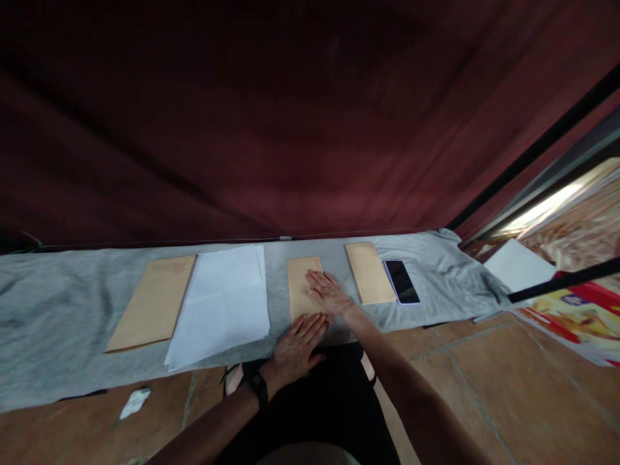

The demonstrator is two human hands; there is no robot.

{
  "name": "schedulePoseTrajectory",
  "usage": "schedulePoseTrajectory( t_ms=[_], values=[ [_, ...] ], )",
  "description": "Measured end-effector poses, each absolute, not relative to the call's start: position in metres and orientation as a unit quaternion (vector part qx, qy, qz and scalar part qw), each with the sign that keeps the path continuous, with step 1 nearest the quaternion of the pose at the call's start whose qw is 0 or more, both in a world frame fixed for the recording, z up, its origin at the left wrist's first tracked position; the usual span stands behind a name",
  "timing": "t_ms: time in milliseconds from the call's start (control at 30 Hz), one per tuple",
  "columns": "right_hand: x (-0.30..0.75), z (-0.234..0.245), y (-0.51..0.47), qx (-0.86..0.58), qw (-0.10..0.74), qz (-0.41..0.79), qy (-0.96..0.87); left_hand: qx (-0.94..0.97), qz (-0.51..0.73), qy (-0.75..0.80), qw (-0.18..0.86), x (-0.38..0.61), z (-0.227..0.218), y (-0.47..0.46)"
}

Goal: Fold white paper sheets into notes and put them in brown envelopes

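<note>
A tan paper envelope (299, 284) lies flat on the grey cloth in front of me, with both hands upon it. My left hand (296, 347), a dark band on its wrist, rests with outstretched fingers over the envelope's near edge. Further up, my right hand (330, 292) lies flat across the envelope's right side, fingers extended. Part of the envelope's right and near edges is hidden beneath the hands. To the right lies a stack of similar envelopes (371, 274). Left of my hands is a pile of white paper sheets (220, 303).
The grey cloth (62, 323) covers a long narrow surface below a dark red hanging fabric (290, 161). More tan envelopes (154, 300) lie at the left. A phone (403, 282) sits at the right. A colourful box (581, 316) and a crumpled white scrap (135, 402) are on the tiled floor.
</note>
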State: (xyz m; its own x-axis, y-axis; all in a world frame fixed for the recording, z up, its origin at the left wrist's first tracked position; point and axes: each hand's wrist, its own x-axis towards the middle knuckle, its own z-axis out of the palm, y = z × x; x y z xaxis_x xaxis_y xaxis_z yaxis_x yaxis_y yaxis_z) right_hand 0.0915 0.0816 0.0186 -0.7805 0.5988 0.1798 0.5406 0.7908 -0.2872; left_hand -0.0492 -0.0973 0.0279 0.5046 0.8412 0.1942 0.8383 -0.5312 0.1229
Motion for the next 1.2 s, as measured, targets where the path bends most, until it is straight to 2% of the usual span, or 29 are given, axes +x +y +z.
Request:
schedulePoseTrajectory(
  t_ms=[233, 400, 633, 800, 1200],
  values=[
    [0.072, 0.02, 0.128, -0.33, 0.12, 0.091, -0.932, 0.858, 0.123, 0.497, 0.045, -0.047, 0.031, -0.098],
    [0.066, 0.026, 0.126, -0.359, 0.117, 0.088, -0.922, 0.855, 0.124, 0.5, 0.062, -0.048, 0.034, -0.098],
    [0.098, 0.028, 0.062, -0.306, 0.109, 0.122, -0.938, 0.855, 0.128, 0.498, 0.066, -0.048, 0.026, -0.098],
    [0.129, 0.036, 0.0, -0.262, 0.146, 0.163, -0.94, 0.848, 0.109, 0.515, 0.059, -0.047, 0.023, -0.1],
    [0.159, 0.037, -0.058, -0.343, 0.124, 0.086, -0.927, 0.842, 0.147, 0.519, 0.01, -0.052, 0.026, -0.117]
  ],
)
